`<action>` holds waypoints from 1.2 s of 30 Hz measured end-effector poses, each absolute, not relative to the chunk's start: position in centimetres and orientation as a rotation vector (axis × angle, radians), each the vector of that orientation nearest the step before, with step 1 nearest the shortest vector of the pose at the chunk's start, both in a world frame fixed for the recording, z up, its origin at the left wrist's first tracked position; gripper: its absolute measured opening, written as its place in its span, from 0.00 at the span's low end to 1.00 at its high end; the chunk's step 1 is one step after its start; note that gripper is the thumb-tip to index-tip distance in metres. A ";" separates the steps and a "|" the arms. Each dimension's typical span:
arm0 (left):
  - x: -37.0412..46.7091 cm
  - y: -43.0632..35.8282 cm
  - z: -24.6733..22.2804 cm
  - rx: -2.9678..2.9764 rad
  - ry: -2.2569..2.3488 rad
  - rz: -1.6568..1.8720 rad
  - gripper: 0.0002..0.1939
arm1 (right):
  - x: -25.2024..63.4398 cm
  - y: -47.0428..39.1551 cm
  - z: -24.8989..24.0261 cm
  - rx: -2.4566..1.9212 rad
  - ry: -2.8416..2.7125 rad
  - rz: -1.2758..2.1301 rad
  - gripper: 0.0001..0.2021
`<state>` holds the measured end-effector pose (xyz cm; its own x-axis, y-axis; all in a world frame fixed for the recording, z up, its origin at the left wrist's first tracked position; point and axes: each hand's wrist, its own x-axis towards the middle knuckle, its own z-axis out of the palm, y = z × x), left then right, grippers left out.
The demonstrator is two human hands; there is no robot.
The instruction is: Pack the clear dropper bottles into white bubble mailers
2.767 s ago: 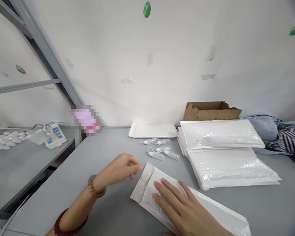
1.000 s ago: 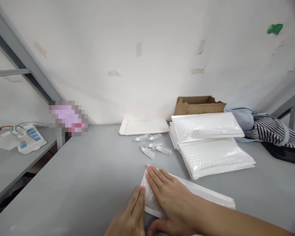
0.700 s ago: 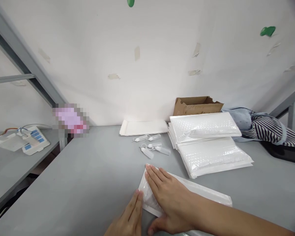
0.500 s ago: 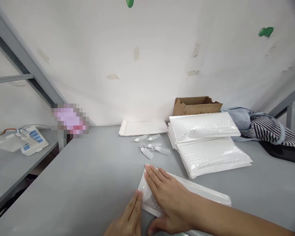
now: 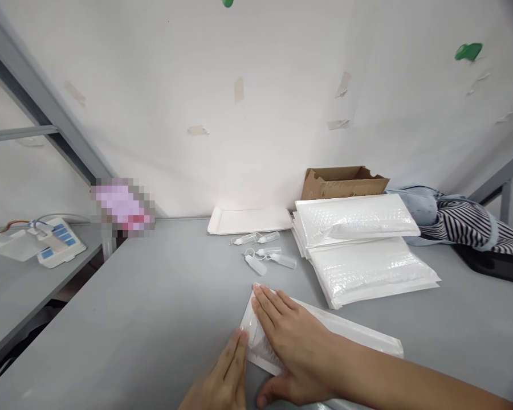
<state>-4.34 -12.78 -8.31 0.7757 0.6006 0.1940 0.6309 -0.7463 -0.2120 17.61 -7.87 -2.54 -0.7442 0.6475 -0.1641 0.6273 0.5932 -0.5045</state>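
Both hands point(image 5: 290, 341) flat on bubble mailer point(image 5: 359, 336); contents unseen.

Both hands bare — left hand point(image 5: 222, 381) and right hand point(image 5: 293, 344), no gloves, rings or sleeves.

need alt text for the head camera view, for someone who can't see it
Two bare hands press flat on a white padded envelope on a grey table: the right hand on top, the left hand at its near end. Behind lie small dropper bottles, stacked bubble mailers and a cardboard box.
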 end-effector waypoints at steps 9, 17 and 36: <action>-4.1 -12.5 -7.9 -2.705 -0.941 -0.143 0.23 | 17.7 -7.8 -2.5 -1.105 -2.748 0.910 0.54; -1.6 -10.9 -4.8 -2.722 -0.942 -0.448 0.17 | 17.6 -7.8 -3.1 -1.095 -2.731 0.922 0.56; -0.2 -5.1 -4.5 -2.856 -1.072 -1.218 0.16 | 17.8 -7.6 -3.3 -1.099 -2.696 0.930 0.54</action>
